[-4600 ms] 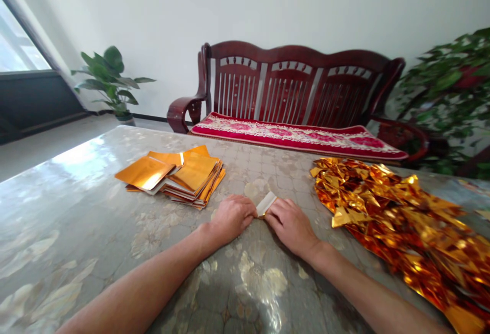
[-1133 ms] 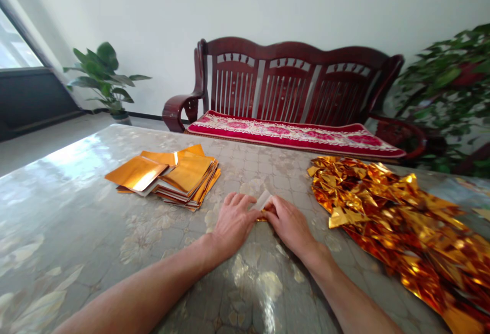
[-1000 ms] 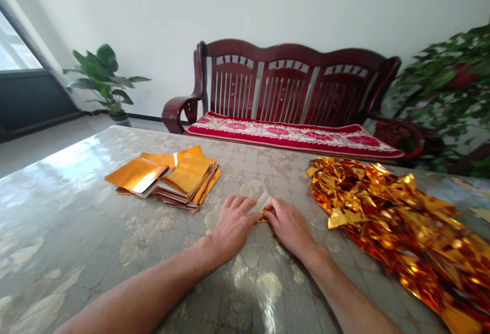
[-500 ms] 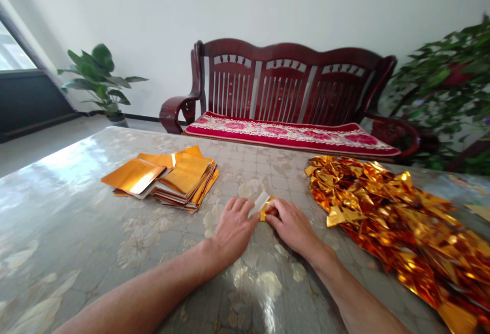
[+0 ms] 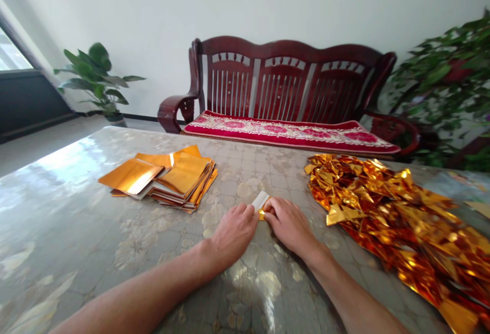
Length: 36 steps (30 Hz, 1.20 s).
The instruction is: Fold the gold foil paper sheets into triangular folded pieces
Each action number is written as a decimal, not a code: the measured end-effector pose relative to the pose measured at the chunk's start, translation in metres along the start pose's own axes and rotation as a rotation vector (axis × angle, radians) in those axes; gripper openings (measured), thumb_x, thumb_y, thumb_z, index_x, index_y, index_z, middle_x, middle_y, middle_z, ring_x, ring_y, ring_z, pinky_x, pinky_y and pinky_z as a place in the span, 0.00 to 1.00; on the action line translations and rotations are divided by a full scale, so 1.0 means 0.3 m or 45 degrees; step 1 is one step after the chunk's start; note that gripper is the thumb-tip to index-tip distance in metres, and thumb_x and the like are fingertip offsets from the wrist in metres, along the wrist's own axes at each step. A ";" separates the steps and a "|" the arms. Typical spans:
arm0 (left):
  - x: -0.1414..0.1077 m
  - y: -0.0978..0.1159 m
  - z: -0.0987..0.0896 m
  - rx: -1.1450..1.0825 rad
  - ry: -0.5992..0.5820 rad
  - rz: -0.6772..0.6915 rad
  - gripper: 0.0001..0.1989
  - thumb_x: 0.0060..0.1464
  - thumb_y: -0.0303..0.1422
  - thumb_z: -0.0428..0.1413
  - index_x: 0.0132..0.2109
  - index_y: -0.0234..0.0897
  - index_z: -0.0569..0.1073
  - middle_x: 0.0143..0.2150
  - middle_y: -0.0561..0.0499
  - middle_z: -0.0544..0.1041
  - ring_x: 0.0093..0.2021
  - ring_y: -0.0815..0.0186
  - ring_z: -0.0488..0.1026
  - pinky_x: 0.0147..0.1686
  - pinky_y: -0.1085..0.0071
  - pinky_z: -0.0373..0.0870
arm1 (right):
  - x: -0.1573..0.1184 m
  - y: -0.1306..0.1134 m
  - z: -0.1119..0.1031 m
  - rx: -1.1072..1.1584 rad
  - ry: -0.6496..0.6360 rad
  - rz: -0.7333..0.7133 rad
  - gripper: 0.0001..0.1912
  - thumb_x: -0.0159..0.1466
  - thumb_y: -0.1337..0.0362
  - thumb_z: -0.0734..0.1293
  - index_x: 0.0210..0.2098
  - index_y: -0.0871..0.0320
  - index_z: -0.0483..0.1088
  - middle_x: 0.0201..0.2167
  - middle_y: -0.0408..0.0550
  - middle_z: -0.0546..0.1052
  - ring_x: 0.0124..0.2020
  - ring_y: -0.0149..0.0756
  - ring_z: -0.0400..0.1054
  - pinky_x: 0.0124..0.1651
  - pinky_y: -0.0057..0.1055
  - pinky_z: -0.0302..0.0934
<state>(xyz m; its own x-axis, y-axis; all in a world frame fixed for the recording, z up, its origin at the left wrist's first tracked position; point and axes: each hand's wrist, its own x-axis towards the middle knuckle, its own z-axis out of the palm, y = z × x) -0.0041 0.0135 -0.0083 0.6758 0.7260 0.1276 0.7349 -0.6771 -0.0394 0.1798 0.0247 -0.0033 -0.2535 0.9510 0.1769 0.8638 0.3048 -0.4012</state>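
Between my two hands a small sheet of gold foil paper [image 5: 261, 202] lies on the table, partly folded, with its white back and a bit of gold showing. My left hand [image 5: 238, 225] presses on its left side, fingers closed together at the paper's edge. My right hand [image 5: 285, 219] grips the right side with curled fingers and thumb. The fingers cover much of the sheet. Left of my hands sits a loose stack of flat gold foil sheets [image 5: 186, 174]. To the right spreads a big heap of folded gold foil pieces [image 5: 386, 211].
The table [image 5: 161, 252] has a glossy, floral-patterned cover. Behind it stands a dark red wooden bench [image 5: 285, 81] with a red floral cushion [image 5: 291, 129]. A potted plant [image 5: 97, 76] is at the left, leafy plants [image 5: 447, 78] at the right. Clear plastic [image 5: 459, 186] lies beyond the heap.
My left fingers have drawn closer together over the paper, and my right fingers have shifted slightly up along it. Less gold shows between the hands. The stack and heap stay put.
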 end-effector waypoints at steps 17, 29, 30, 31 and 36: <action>0.000 0.005 0.009 0.125 0.065 0.142 0.10 0.65 0.30 0.49 0.42 0.34 0.75 0.43 0.44 0.71 0.43 0.57 0.65 0.37 0.62 0.64 | -0.009 0.034 0.014 -0.050 0.042 0.010 0.07 0.67 0.70 0.59 0.38 0.55 0.66 0.39 0.45 0.74 0.42 0.36 0.66 0.45 0.30 0.54; -0.008 0.029 -0.008 0.123 0.027 0.086 0.14 0.66 0.39 0.51 0.48 0.32 0.74 0.44 0.44 0.72 0.44 0.56 0.66 0.39 0.62 0.64 | -0.031 -0.013 0.020 -0.201 0.102 0.077 0.02 0.67 0.65 0.64 0.38 0.55 0.68 0.38 0.47 0.75 0.42 0.39 0.66 0.44 0.33 0.53; -0.012 0.027 -0.011 0.111 0.019 0.083 0.15 0.65 0.39 0.51 0.49 0.32 0.73 0.44 0.44 0.72 0.44 0.56 0.66 0.39 0.62 0.64 | -0.031 -0.007 0.020 -0.203 0.096 0.069 0.02 0.67 0.66 0.63 0.39 0.55 0.67 0.39 0.47 0.75 0.42 0.39 0.66 0.44 0.33 0.53; -0.016 0.024 -0.014 0.101 0.011 0.084 0.16 0.65 0.40 0.51 0.50 0.32 0.73 0.44 0.44 0.72 0.43 0.56 0.66 0.39 0.62 0.64 | -0.030 -0.002 0.019 -0.206 0.089 0.059 0.02 0.67 0.66 0.63 0.39 0.55 0.67 0.39 0.47 0.75 0.43 0.39 0.66 0.44 0.33 0.52; -0.031 0.012 -0.027 0.075 -0.022 0.137 0.17 0.65 0.41 0.52 0.51 0.33 0.72 0.45 0.44 0.72 0.44 0.57 0.66 0.42 0.62 0.64 | -0.023 0.023 0.015 -0.169 0.068 0.046 0.04 0.68 0.67 0.61 0.39 0.54 0.67 0.40 0.46 0.75 0.42 0.38 0.66 0.44 0.32 0.52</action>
<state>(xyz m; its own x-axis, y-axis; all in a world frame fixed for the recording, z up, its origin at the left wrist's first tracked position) -0.0080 0.0033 -0.0016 0.7512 0.6520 0.1028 0.6600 -0.7431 -0.1103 0.1856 0.0205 -0.0113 -0.2007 0.9562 0.2131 0.9229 0.2575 -0.2863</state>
